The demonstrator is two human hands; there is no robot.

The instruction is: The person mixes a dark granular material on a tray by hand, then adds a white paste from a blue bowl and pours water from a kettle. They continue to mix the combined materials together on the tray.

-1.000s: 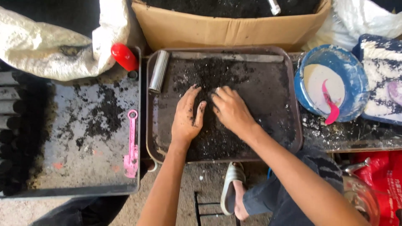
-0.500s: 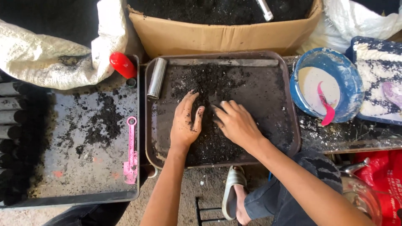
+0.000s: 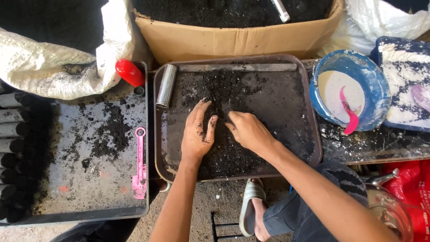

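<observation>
A brown metal tray holds a layer of black powder. My left hand lies flat in the powder, palm down, fingers spread and dusted black. Close to its right, my right hand presses into the same powder with its fingers curled down; whether it grips anything is hidden. A short metal tube rests on the tray's left rim. A long flat metal strip lies along the tray's far edge.
A grey tray at left bears powder scraps and a pink tool, with a red cap at its corner. Behind stands a cardboard box of black powder. A blue bowl with white paste is at right.
Both hands have shifted slightly within the powder, the left fingers spreading and the right hand sliding a little toward me. The camera view has drifted down.
</observation>
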